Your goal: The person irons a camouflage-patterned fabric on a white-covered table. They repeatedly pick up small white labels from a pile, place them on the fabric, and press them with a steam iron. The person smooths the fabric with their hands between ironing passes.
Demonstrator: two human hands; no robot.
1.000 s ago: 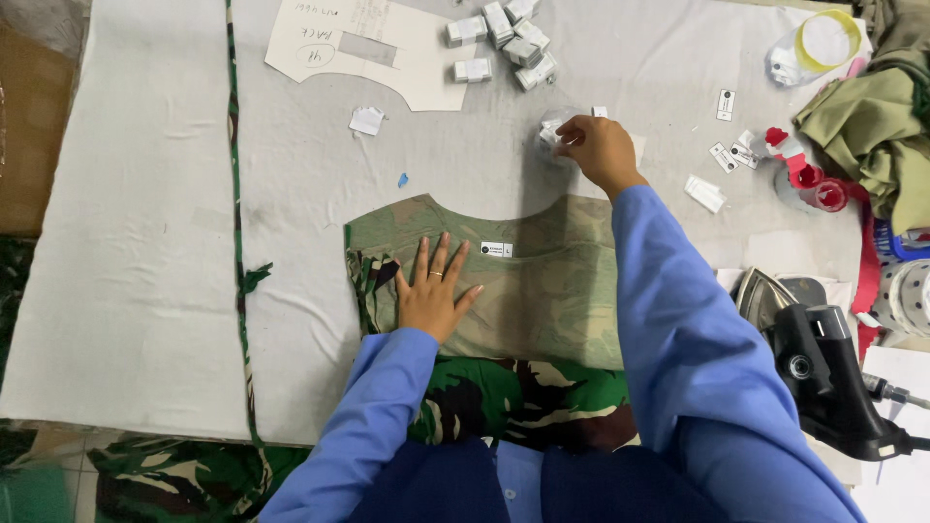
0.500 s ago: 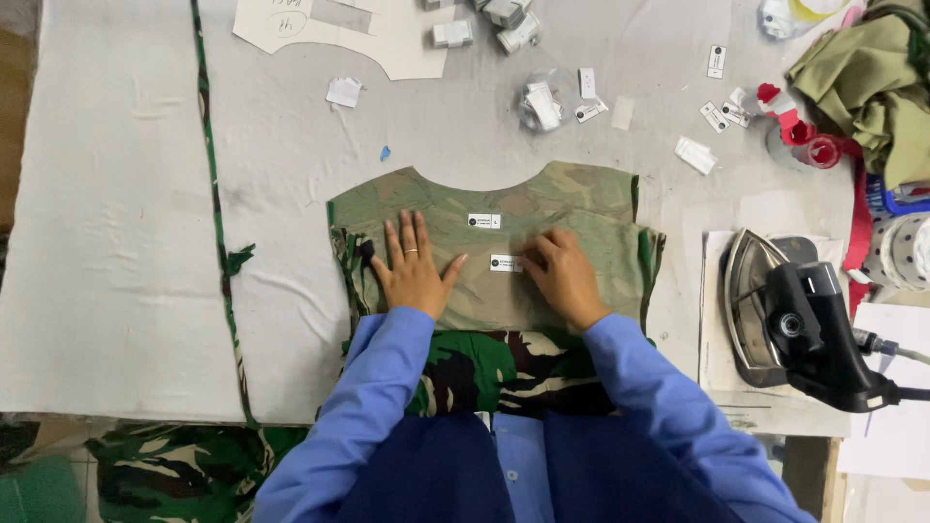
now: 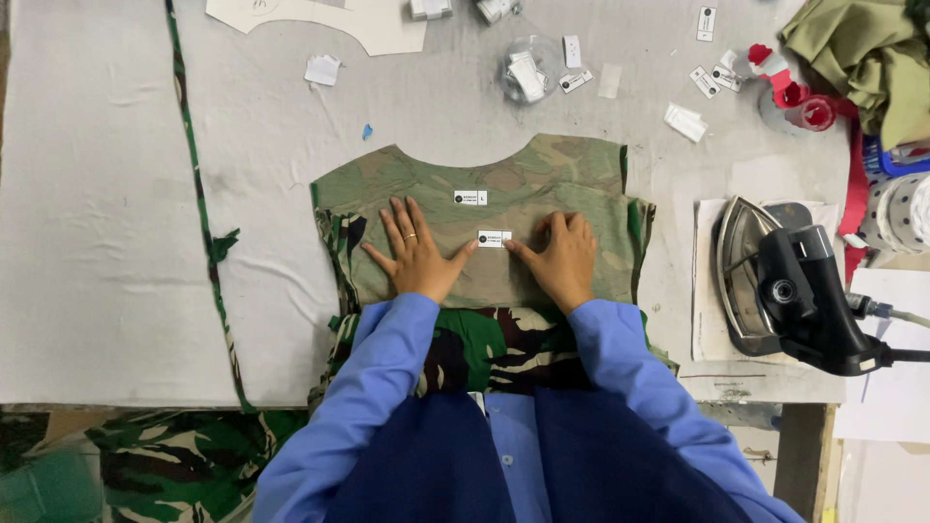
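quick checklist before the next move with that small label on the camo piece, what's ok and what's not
1. Small white label lies flat on the camouflage fabric piece, between both hands: ok.
2. Left hand is flat on the fabric, its thumb at the label's left end: ok.
3. Right hand is flat on the fabric, a fingertip at the label's right end: ok.
4. Second label sits just below the neckline curve, apart from the first: ok.
5. Label squared to the neckline: cannot tell.
6. Iron rests on its pad at the right, off the fabric: ok.
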